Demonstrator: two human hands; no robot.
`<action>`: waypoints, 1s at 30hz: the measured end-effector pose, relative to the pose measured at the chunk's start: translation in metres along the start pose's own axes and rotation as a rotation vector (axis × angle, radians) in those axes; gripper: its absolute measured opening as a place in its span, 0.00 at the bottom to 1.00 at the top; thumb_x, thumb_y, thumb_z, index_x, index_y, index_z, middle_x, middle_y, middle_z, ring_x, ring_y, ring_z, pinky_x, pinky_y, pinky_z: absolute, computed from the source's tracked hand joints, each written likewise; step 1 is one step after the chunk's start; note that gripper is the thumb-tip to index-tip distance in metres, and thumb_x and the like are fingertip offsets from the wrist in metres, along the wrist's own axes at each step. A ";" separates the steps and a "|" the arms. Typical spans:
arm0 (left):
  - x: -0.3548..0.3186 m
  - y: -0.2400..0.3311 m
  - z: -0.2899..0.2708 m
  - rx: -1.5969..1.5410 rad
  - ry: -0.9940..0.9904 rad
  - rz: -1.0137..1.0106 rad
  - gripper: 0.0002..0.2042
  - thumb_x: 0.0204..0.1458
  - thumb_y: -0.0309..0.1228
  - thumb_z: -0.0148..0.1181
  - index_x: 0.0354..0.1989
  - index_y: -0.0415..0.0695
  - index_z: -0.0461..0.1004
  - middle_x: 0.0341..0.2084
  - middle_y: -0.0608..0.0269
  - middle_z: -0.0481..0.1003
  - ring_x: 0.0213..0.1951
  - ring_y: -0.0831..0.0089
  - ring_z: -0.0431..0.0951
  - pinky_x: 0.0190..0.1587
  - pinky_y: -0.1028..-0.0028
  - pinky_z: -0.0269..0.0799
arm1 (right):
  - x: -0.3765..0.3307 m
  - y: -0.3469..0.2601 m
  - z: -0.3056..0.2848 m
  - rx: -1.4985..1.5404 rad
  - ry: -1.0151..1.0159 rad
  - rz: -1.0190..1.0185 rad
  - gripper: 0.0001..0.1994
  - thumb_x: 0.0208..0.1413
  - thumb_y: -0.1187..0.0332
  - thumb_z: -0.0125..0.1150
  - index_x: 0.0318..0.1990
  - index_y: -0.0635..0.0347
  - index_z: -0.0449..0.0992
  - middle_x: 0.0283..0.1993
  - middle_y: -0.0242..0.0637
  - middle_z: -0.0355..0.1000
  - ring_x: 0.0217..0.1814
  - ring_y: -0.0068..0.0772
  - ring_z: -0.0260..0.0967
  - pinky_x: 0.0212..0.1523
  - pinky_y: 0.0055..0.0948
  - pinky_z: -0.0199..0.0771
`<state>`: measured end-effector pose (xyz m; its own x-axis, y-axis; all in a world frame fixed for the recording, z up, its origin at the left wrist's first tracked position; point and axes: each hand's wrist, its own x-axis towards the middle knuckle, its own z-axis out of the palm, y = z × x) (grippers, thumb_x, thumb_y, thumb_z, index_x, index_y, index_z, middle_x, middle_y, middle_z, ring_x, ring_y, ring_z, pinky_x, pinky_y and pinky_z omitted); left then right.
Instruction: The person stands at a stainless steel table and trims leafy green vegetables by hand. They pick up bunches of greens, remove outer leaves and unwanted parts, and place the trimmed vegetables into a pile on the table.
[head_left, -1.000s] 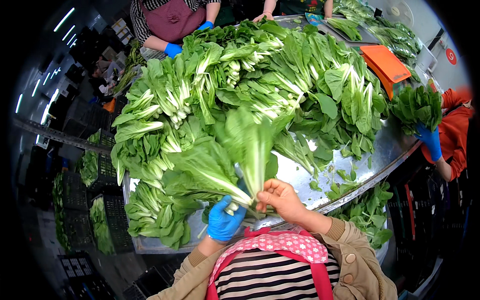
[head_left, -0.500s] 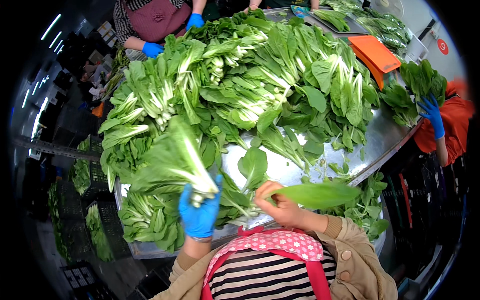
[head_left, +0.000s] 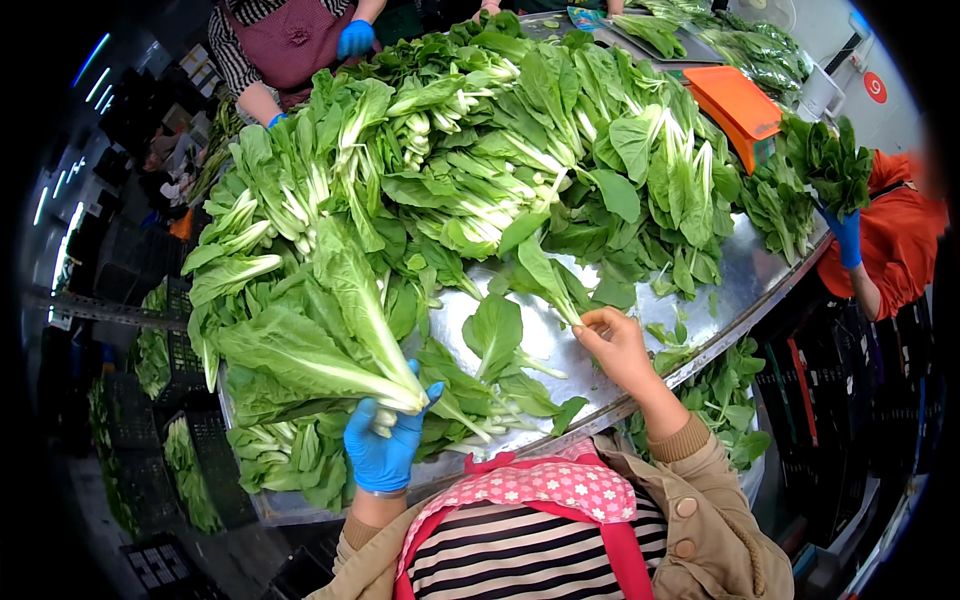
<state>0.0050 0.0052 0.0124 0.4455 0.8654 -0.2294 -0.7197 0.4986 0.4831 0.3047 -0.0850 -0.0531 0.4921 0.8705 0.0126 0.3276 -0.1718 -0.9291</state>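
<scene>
Closest to the person, the left hand (head_left: 383,445) in a blue glove is closed around the white stalks of a bunch (head_left: 320,345) of leafy greens, and it holds this bunch over the near-left edge of the metal table (head_left: 760,275). The leaves of the bunch point up and to the left, over loose greens that lie along this edge.

A little to the right, the bare right hand (head_left: 618,345) pinches the stalk of one leaf (head_left: 545,275) between thumb and fingertips, just inside the near rim of the table. Between the two hands there is a patch of bare metal with only a few single leaves (head_left: 495,335) on it; this is the most open place on the table.

Past the near rim, on the right and lower down, more greens (head_left: 725,395) lie in a heap.

Further away, a big pile (head_left: 480,170) covers almost the whole table up to its far edge. At the far right an orange tray (head_left: 735,105) lies beside the pile. A person in orange at the right edge holds a bunch in a blue glove (head_left: 845,235), and another person in a dark apron (head_left: 295,40) stands at the far left.
</scene>
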 end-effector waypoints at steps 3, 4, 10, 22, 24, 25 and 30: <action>-0.005 -0.005 0.000 0.032 0.017 -0.038 0.32 0.45 0.32 0.57 0.60 0.39 0.52 0.55 0.50 0.60 0.58 0.55 0.60 0.58 0.43 0.51 | -0.006 -0.013 0.002 0.519 -0.120 0.321 0.10 0.49 0.70 0.62 0.37 0.65 0.71 0.30 0.32 0.70 0.29 0.22 0.68 0.30 0.21 0.68; -0.006 -0.007 0.004 0.029 0.032 -0.057 0.33 0.44 0.31 0.58 0.60 0.39 0.52 0.55 0.50 0.60 0.58 0.55 0.60 0.59 0.43 0.51 | -0.009 -0.017 0.004 0.615 -0.146 0.325 0.10 0.49 0.71 0.61 0.38 0.65 0.71 0.31 0.32 0.70 0.30 0.22 0.67 0.30 0.21 0.68; -0.010 -0.022 0.011 0.062 0.012 -0.133 0.29 0.46 0.32 0.57 0.58 0.39 0.56 0.55 0.49 0.61 0.56 0.57 0.63 0.58 0.50 0.56 | -0.025 -0.038 0.024 0.919 -0.229 0.240 0.10 0.48 0.76 0.60 0.38 0.64 0.69 0.33 0.33 0.70 0.31 0.21 0.68 0.30 0.21 0.70; -0.001 -0.037 -0.010 -0.016 -0.035 -0.417 0.23 0.46 0.22 0.54 0.54 0.39 0.61 0.48 0.54 0.68 0.53 0.60 0.66 0.59 0.63 0.57 | -0.035 -0.084 0.053 0.759 -0.483 0.150 0.08 0.49 0.72 0.62 0.36 0.61 0.71 0.32 0.28 0.71 0.32 0.15 0.65 0.32 0.18 0.67; 0.002 -0.037 0.004 -0.021 -0.009 -0.400 0.23 0.47 0.22 0.53 0.54 0.37 0.60 0.49 0.52 0.67 0.53 0.59 0.66 0.59 0.62 0.57 | -0.035 -0.085 0.056 0.748 -0.467 0.174 0.07 0.47 0.74 0.64 0.33 0.61 0.72 0.31 0.28 0.70 0.30 0.16 0.65 0.31 0.18 0.66; 0.003 -0.037 0.008 -0.023 0.004 -0.393 0.23 0.47 0.23 0.53 0.54 0.36 0.60 0.50 0.51 0.66 0.53 0.59 0.66 0.59 0.61 0.57 | -0.035 -0.085 0.057 0.743 -0.457 0.186 0.07 0.46 0.74 0.65 0.31 0.61 0.72 0.30 0.29 0.70 0.29 0.17 0.65 0.30 0.18 0.65; 0.018 -0.033 0.001 -0.175 0.133 -0.262 0.20 0.49 0.23 0.51 0.51 0.32 0.61 0.48 0.48 0.67 0.52 0.58 0.67 0.57 0.59 0.60 | -0.033 -0.069 0.058 0.356 -0.267 -0.267 0.07 0.44 0.75 0.63 0.31 0.64 0.71 0.28 0.35 0.70 0.28 0.24 0.66 0.30 0.21 0.67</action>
<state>0.0376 0.0044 -0.0074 0.5623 0.6998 -0.4405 -0.6755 0.6960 0.2435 0.2193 -0.0755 -0.0110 0.1905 0.9579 0.2146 0.0961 0.1994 -0.9752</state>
